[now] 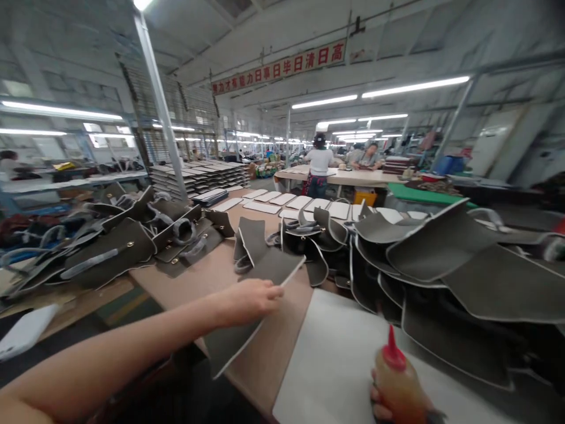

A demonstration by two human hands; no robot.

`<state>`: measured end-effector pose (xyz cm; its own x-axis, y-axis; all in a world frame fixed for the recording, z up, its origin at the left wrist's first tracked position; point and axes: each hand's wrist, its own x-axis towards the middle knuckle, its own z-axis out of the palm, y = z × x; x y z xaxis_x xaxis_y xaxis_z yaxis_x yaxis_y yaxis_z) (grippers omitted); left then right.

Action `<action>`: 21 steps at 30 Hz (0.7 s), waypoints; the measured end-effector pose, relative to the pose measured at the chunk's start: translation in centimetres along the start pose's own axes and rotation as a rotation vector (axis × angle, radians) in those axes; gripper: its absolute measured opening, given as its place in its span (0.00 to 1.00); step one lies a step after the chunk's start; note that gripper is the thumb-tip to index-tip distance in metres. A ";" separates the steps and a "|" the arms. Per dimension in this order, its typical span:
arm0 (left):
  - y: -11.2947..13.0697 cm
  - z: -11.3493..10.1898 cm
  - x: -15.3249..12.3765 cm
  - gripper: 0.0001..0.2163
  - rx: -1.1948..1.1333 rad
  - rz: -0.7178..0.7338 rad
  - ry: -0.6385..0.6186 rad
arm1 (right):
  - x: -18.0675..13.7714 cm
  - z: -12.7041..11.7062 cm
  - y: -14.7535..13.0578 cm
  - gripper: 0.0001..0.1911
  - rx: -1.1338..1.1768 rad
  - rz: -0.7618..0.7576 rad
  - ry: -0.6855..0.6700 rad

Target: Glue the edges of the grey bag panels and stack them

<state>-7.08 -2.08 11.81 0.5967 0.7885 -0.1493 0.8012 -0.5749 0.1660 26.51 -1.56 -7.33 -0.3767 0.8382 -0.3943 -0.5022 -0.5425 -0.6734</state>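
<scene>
My left hand (pixel 247 301) is closed on the edge of a dark grey leather bag panel (pixel 273 265), holding it over the brown worktable (pixel 207 277); the panel's lower end hangs past the table edge. My right hand (pixel 383 406), at the bottom edge of the view, grips a squeeze bottle (pixel 399 383) of amber glue with a red pointed cap, upright over a white board (pixel 335 359). Only the fingers of that hand show.
Piles of grey leather pieces lie at left (pixel 119 241) and right (pixel 463 265). White rectangular panels (pixel 300 203) are laid out farther along the table. Stacked boards (pixel 207 174) stand behind. People (pixel 318 165) work at a far table. A metal pole (pixel 161 100) rises at left.
</scene>
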 end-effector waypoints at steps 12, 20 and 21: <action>4.7 15.6 5.8 0.18 -0.027 -0.383 0.192 | -3.5 2.2 1.1 0.12 0.531 -0.163 0.070; 1.0 13.1 7.1 0.16 -0.315 -0.223 0.054 | -3.2 2.1 1.0 0.13 0.489 -0.142 0.139; 1.0 13.0 7.2 0.15 -0.313 -0.214 0.050 | -3.2 2.2 1.1 0.14 0.444 -0.161 0.161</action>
<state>-1.38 0.23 -1.74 0.4078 0.8979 -0.1660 0.8504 -0.3073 0.4270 25.44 -5.00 -5.40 -0.1596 0.8921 -0.4227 -0.8402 -0.3476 -0.4163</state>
